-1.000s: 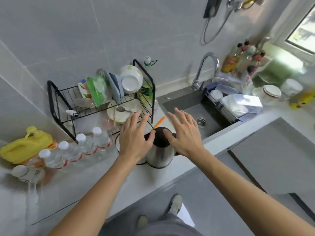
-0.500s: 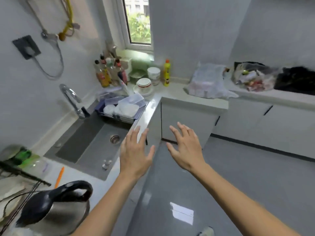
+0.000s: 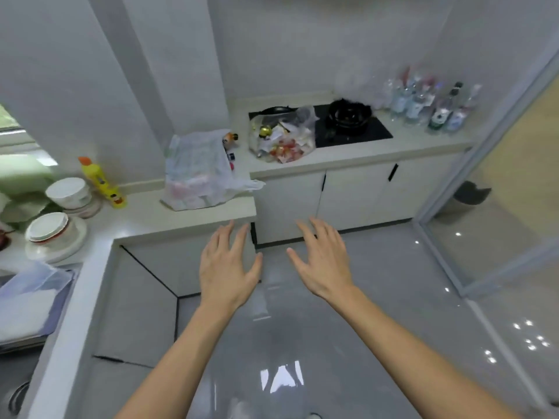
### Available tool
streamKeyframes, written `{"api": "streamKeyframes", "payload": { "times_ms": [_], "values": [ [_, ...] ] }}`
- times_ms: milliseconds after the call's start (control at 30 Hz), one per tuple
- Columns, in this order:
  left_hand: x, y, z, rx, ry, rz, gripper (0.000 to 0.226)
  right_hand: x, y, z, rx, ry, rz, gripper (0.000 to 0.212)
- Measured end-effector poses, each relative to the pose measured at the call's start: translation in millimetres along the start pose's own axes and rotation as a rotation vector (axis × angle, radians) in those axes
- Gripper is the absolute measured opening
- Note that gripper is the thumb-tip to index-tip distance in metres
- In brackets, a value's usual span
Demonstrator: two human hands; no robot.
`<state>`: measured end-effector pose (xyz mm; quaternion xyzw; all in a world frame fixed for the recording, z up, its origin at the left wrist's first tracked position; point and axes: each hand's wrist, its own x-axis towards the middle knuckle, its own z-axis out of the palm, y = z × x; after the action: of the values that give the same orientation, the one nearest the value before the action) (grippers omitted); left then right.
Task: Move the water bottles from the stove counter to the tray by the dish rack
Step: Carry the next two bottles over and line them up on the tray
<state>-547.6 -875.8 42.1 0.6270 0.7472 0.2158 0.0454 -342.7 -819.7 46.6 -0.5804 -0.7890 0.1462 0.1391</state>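
Facing the stove desk (image 3: pixel 357 158) empty-handed — left hand (image 3: pixel 227 267) and right hand (image 3: pixel 323 261) both with fingers spread, holding nothing. Water bottles (image 3: pixel 429 104) crowded at the far right corner, well apart — liable to topple neighbours if grabbed carelessly.

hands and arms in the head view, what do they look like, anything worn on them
Both forearms are bare as far as the frame shows: no sleeves in view. The left hand and right hand wear no gloves, and no rings, watch or bracelets can be seen. Nails look short and unpainted, though the picture is a little soft.
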Motion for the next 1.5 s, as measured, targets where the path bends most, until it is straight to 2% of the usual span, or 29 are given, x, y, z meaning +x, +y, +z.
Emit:
{"api": "streamKeyframes", "payload": {
  "times_ms": [267,500,833,1100,1233,1500],
  "values": [
    [165.2,36.0,64.8,-0.024,-0.105,0.181,0.072,120.6,65.6,-13.3,-0.037,0.085,0.185,0.072],
    [299.2,86.2,91.5,-0.019,-0.163,0.405,0.072,205.0,109.0,-39.1,-0.01,0.2,0.347,0.074],
    [403.3,212.8,174.8,-0.029,-0.234,0.637,0.071,256.5,234.9,-71.2,0.049,0.26,0.562,0.075],
    [469.8,369.9,246.7,-0.041,-0.214,0.67,0.072,312.5,386.3,-139.3,0.06,0.29,0.551,0.082],
    [494.2,449.1,273.9,-0.071,-0.213,0.662,0.07,336.7,459.3,-182.5,0.057,0.32,0.533,0.072],
    [537.8,535.6,328.1,-0.035,-0.239,0.687,0.065,381.5,547.2,-213.1,0.059,0.292,0.509,0.071]
  ]
}}
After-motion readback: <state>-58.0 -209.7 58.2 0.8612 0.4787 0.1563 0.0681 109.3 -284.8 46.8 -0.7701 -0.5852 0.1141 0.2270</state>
